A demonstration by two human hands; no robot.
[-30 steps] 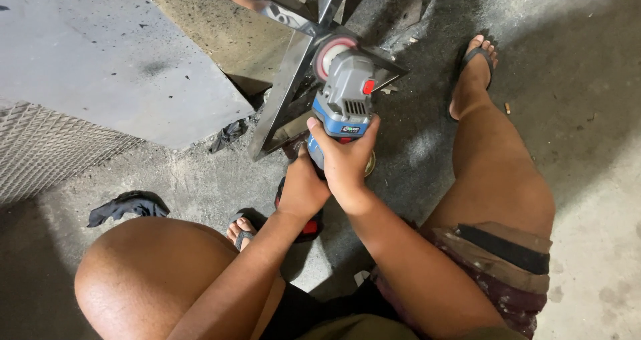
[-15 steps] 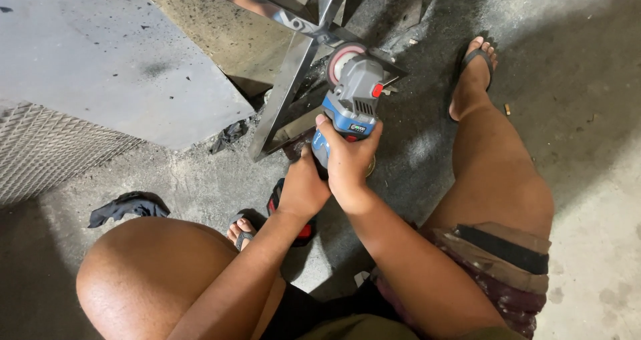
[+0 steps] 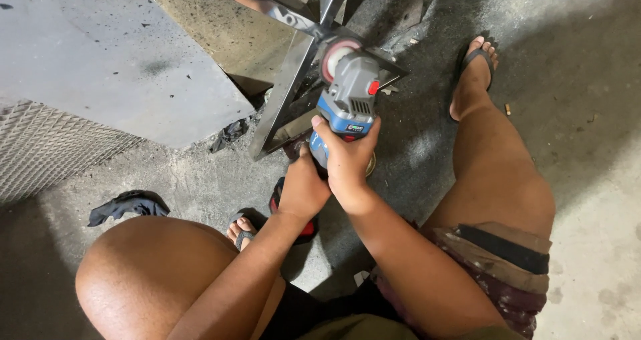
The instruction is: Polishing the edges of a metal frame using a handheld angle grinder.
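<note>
The person is squatting on the concrete floor [image 3: 587, 246], with a bare knee [image 3: 147, 273] at seven o'clock and the other leg stretching up toward one o'clock. Both arms are reaching forward from the bottom edge. The left hand [image 3: 302, 188] is curling round the back end of the grinder [image 3: 347, 99], and that end is hiding under the fingers. The right hand [image 3: 347, 159] is gripping the grinder's blue and grey body just above it, thumb on the left side. A small white label is sitting on the blue band, with a red button higher up. The pink disc [image 3: 334, 56] is touching the shiny metal frame [image 3: 294, 79] near twelve o'clock. The frame's top is being cut off. A dark rag [image 3: 130, 205] is lying at nine o'clock.
</note>
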